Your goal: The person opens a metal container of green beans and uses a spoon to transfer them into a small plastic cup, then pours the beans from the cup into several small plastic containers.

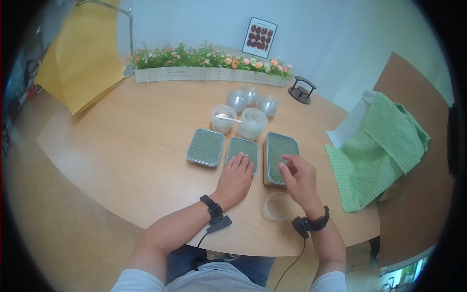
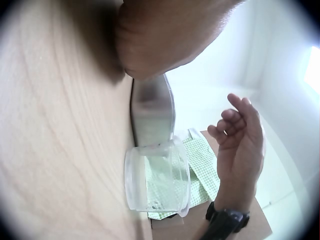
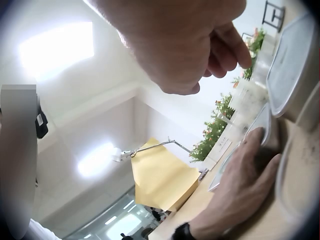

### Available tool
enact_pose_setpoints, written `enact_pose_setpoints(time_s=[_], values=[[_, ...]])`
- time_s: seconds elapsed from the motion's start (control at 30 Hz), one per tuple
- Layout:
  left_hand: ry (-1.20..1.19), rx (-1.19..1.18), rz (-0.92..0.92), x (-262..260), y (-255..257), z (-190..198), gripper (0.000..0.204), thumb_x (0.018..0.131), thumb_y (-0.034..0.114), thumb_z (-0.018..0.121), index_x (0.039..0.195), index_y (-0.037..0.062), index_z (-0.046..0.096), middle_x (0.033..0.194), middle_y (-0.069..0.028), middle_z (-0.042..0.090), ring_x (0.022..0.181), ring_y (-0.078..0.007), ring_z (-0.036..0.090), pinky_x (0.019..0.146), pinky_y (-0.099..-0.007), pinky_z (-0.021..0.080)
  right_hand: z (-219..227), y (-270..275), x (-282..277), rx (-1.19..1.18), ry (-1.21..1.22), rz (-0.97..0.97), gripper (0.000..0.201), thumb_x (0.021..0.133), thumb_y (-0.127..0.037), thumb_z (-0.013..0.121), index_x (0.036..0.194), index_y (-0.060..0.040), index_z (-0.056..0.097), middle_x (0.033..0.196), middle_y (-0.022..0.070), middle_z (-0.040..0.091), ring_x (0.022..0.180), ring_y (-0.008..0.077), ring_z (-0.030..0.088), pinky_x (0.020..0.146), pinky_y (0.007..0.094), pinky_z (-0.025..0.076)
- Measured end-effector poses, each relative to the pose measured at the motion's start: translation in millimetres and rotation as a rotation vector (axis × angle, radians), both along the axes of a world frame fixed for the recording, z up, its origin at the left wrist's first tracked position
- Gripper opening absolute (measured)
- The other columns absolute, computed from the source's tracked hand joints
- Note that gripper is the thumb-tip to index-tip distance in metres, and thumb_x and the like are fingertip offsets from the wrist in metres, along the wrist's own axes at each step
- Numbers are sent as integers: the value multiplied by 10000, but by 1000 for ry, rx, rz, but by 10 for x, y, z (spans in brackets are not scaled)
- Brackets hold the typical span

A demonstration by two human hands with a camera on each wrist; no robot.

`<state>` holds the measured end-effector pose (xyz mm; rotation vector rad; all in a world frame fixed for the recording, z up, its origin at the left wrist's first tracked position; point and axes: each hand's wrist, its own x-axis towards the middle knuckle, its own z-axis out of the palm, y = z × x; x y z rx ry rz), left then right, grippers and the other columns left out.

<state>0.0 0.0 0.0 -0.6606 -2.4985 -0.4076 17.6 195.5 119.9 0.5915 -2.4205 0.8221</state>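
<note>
Three rectangular containers with green-grey speckled tops stand in a row: a left one [image 1: 206, 147], a middle one [image 1: 242, 144] and a taller right one [image 1: 282, 144]. My left hand [image 1: 235, 179] rests flat on the middle container, fingers stretched over its top. Over the near part of the right container hovers my right hand [image 1: 300, 181], its fingers loosely bent and nothing visible in them. In the left wrist view the right hand [image 2: 239, 142] is raised above the table. A clear plastic cup [image 1: 277, 206] stands just in front of the right container, near the right wrist.
Behind the containers stand two tubs, one [image 1: 222, 123] with a spoon [image 1: 227, 118] across it, the other [image 1: 252, 124] with pale contents. Several clear cups [image 1: 267, 106] are farther back. A flower planter [image 1: 194, 74] lines the far edge; a green checked cloth [image 1: 374, 151] lies right.
</note>
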Motion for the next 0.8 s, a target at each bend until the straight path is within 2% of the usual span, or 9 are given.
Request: enact_pose_setpoints(time_s=[0.03, 0.07, 0.13, 0.23, 0.37, 0.43, 0.53, 0.63, 0.8], values=[[8, 11, -5, -4, 2, -6, 566, 872, 225, 672, 1356, -23, 512, 1402, -238, 503, 1378, -382, 416, 1163, -480, 305, 23, -96, -126, -78, -162, 27, 272, 899, -139, 713, 1090, 49, 663, 722, 94, 628, 610, 169, 629, 556, 314, 509], [15, 23, -11, -5, 4, -14, 562, 875, 225, 669, 1354, -24, 514, 1398, -237, 505, 1377, -380, 417, 1163, -477, 305, 40, -212, -268, -72, -161, 37, 272, 899, -139, 713, 1090, 49, 663, 722, 94, 628, 610, 169, 629, 556, 314, 509], [34, 30, -11, -23, -2, -27, 545, 868, 212, 663, 1336, -29, 524, 1376, -238, 513, 1361, -381, 428, 1152, -476, 316, 51, -468, -583, -578, -611, 156, 379, 936, -199, 693, 1189, 68, 604, 748, 88, 647, 641, 138, 629, 549, 299, 533], [55, 60, -24, -24, -6, -13, 478, 858, 172, 625, 1276, -49, 557, 1334, -247, 536, 1336, -381, 452, 1137, -469, 334, 7, -802, -984, -647, -791, 140, 419, 963, -210, 670, 1268, 44, 537, 868, 105, 654, 669, 156, 660, 565, 285, 569], [75, 118, -46, -53, -3, -68, 442, 829, 127, 576, 1222, -74, 587, 1309, -269, 547, 1330, -392, 458, 1141, -465, 335, -117, -1175, -1262, -486, -638, 64, 418, 956, -202, 674, 1264, 43, 532, 846, 118, 654, 623, 175, 678, 518, 301, 575], [78, 171, -52, -64, -10, -110, 439, 830, 124, 566, 1221, -75, 589, 1307, -274, 545, 1330, -400, 455, 1149, -472, 328, -171, -1270, -1378, -316, -538, -39, 331, 952, -178, 669, 1178, 49, 583, 812, 117, 662, 580, 178, 678, 493, 316, 583], [134, 238, -63, -82, 10, -173, 420, 803, 103, 576, 1188, -63, 598, 1277, -273, 549, 1306, -406, 456, 1124, -474, 344, -258, -1317, -1538, -280, -546, -44, 225, 943, -143, 664, 1053, 51, 638, 770, 111, 666, 573, 174, 682, 495, 314, 588], [154, 235, -68, -92, 7, -208, 382, 785, 86, 584, 1147, -34, 610, 1254, -255, 561, 1286, -396, 458, 1107, -462, 356, -283, -1383, -1595, -387, -535, -38, 172, 938, -122, 657, 954, 48, 661, 754, 99, 667, 573, 159, 676, 509, 306, 593], [143, 138, -43, -232, 54, -390, 319, 806, 86, 565, 1112, 19, 629, 1272, -199, 582, 1302, -363, 450, 1151, -433, 314, -257, -1564, -1641, -465, -381, -47, 157, 943, -117, 649, 960, 38, 661, 749, 77, 661, 585, 140, 665, 511, 289, 583]])
